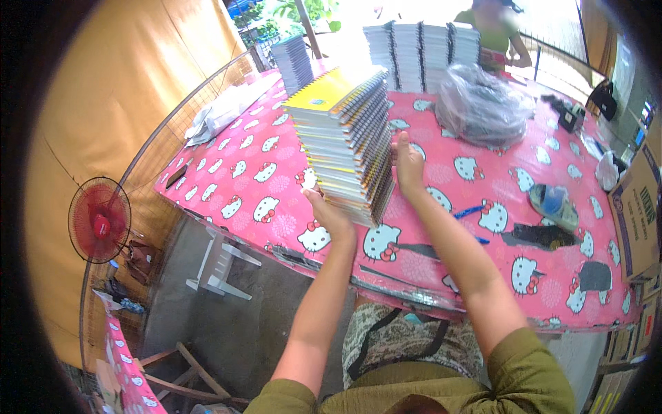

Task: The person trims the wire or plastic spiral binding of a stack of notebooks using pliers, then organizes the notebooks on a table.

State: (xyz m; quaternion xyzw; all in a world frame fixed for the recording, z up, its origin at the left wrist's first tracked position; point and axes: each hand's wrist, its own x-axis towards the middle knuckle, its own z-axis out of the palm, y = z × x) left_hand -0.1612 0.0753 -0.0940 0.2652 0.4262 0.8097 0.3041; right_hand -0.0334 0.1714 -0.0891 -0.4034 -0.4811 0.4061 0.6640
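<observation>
A tall stack of spiral notebooks (345,145) with a yellow top cover rises from the pink patterned table, leaning slightly, its coil bindings facing right. My left hand (329,214) grips its lower left side, thumb showing along the page edges and the other fingers hidden by the stack. At the opposite side, my right hand (409,167) is against the coiled edge, with the thumb pointing up and the fingers partly hidden. The stack sits between my two hands.
More notebook stacks (422,58) stand at the far edge, near another person (500,34). A plastic-wrapped bundle (483,107), blue pens (469,212) and a tape dispenser (569,114) lie on the table (276,224). A cardboard box (638,210) is at right, a red fan (101,219) at left.
</observation>
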